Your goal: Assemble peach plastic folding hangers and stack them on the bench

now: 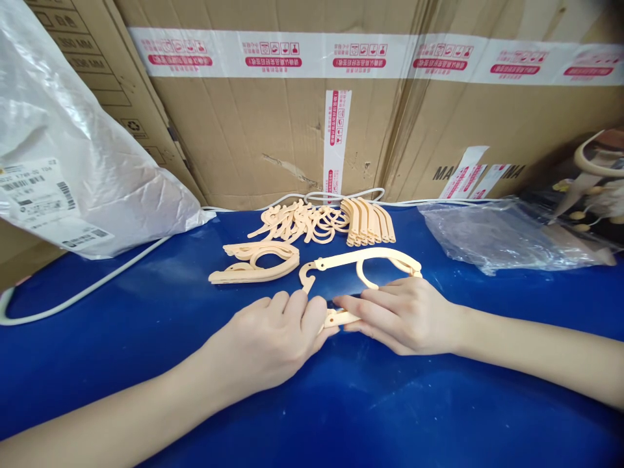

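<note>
A cream plastic folding hanger is between my hands, low over the blue tabletop. My left hand is closed on the near left part of it, by a pivot hole; the fingers cover most of that part. Fingers of my right hand wrap the near arm from the right. A small hook end and the long far arm show beyond my knuckles. Behind my left hand lie folded hangers, stacked together. Farther back are a heap of loose hook pieces and a row of curved arm pieces.
Large cardboard boxes stand along the back edge. A white parcel bag leans at the left, with a white cable curving below it. Clear plastic wrap lies at the back right, near dark bagged items.
</note>
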`<state>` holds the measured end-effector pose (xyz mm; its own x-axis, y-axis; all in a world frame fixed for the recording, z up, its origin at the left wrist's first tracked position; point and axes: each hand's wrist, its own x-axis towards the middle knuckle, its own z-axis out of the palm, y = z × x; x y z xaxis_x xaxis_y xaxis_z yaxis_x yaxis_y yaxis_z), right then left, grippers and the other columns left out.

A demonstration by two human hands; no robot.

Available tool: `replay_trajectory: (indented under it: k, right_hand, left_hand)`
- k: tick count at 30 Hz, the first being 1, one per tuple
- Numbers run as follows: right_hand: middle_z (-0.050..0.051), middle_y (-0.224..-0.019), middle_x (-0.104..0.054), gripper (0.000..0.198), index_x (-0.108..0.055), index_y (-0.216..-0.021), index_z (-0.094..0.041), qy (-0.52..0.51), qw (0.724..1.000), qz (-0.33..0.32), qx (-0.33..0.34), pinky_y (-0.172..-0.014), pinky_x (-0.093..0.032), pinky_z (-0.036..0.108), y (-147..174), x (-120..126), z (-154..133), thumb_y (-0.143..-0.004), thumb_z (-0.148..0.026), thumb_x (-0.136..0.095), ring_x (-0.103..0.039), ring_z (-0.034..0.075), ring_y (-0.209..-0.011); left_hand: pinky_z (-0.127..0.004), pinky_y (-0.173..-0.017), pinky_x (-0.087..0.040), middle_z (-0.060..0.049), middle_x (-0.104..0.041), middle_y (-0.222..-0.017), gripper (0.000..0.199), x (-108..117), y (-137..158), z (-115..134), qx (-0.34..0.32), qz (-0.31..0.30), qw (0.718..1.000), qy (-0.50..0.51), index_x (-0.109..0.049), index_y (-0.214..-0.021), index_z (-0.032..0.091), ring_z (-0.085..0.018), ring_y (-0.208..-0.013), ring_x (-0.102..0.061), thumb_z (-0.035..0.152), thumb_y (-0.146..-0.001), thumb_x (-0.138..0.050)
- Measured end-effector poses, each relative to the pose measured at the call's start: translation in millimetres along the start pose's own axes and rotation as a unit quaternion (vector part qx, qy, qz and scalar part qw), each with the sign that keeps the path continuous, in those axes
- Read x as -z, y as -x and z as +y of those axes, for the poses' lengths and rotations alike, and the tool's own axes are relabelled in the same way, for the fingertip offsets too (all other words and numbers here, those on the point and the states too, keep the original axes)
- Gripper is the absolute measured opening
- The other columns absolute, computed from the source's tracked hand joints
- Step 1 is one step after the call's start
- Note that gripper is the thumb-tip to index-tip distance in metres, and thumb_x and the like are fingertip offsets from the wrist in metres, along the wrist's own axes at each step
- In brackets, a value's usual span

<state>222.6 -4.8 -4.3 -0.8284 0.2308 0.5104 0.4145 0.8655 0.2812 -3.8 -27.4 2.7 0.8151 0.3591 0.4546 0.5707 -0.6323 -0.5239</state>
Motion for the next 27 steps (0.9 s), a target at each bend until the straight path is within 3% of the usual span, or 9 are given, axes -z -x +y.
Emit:
replay_trajectory:
  k: [14, 27]
  right_hand:
    - [0.0, -0.064, -0.064, 0.031, -0.057, -0.109, -0.009, 0.018, 1.0, -0.002, 0.007, -0.043, -0.038, 0.024, 1.7, -0.1, -0.6, -0.098, -0.028, -0.037, -0.054, 0.008, -0.046]
    - [-0.001, -0.061, -0.061, 0.031, -0.06, -0.106, -0.009, 0.022, 1.0, 0.007, -0.002, -0.041, -0.036, 0.025, 0.2, 0.9, -0.9, -0.097, -0.028, -0.037, -0.05, 0.009, -0.043]
  left_hand:
    - [-0.027, -0.044, -0.032, 0.003, -0.05, -0.057, 0.023, -2.4, -1.3, -7.1, -0.021, 0.052, 0.998, 0.004, -0.047, -0.071, 0.018, -0.014, -0.047, -0.046, 0.029, -0.091, -0.045]
    - [-0.028, -0.044, -0.032, 0.004, -0.048, -0.053, 0.025, -0.4, -2.1, -6.5, -0.018, 0.045, 0.999, 0.023, -0.045, -0.067, 0.019, -0.013, -0.045, -0.047, 0.028, -0.089, -0.048]
